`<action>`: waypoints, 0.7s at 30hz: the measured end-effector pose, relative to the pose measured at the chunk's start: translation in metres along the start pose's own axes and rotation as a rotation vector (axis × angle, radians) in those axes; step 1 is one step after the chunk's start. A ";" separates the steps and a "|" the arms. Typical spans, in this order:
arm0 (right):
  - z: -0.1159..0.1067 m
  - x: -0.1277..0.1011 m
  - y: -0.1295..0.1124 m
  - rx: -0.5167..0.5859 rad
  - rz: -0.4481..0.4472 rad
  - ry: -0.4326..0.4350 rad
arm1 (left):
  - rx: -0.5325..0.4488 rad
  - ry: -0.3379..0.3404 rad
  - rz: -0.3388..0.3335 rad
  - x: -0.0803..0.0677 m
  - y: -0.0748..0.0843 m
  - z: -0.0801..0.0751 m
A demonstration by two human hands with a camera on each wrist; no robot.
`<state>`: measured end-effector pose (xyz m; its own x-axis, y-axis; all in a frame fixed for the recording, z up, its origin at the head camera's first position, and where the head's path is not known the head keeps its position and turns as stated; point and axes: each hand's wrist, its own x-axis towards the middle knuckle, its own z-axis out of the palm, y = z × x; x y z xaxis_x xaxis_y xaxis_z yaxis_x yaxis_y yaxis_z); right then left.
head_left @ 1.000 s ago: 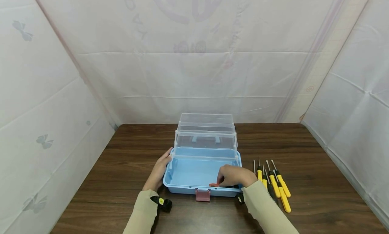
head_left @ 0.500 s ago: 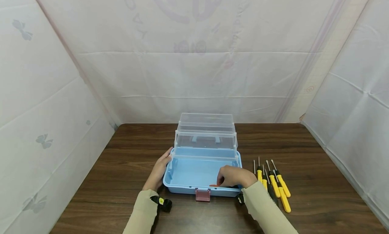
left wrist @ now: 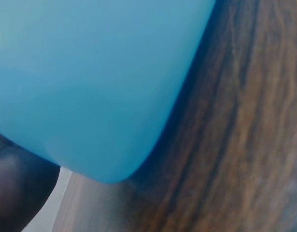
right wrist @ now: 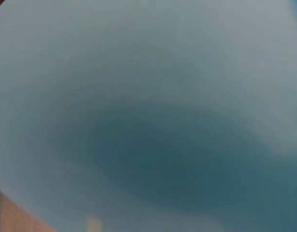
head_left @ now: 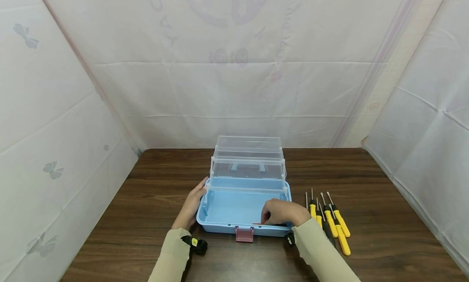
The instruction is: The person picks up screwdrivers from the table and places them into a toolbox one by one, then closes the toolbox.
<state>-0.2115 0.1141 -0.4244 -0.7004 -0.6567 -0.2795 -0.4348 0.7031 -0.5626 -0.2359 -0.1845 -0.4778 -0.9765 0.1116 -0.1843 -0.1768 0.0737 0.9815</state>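
We're lowering an orange-tipped tool (head_left: 257, 224) into the blue toolbox (head_left: 234, 206), right hand (head_left: 282, 213) pinching it, left hand (head_left: 190, 208) resting flat; yellow screwdrivers (head_left: 331, 221) are waiting on the right.

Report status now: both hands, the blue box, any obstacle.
Left hand flat against open light-blue plastic toolbox. Right hand inside, grip on orange-and-black tool. Yellow-handled screwdrivers beside the box, nothing blocking.

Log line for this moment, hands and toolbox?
left hand: rests on open light-blue plastic toolbox | right hand: inside toolbox, holding orange-tipped tool | yellow-handled screwdrivers: on table
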 end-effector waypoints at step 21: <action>-0.014 -0.007 0.008 0.079 -0.111 0.050 | -0.002 0.002 -0.004 -0.001 0.001 0.000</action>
<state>-0.2180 0.1277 -0.4157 -0.6783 -0.7138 -0.1744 -0.4670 0.6020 -0.6477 -0.2352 -0.1848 -0.4766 -0.9760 0.1095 -0.1880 -0.1808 0.0724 0.9808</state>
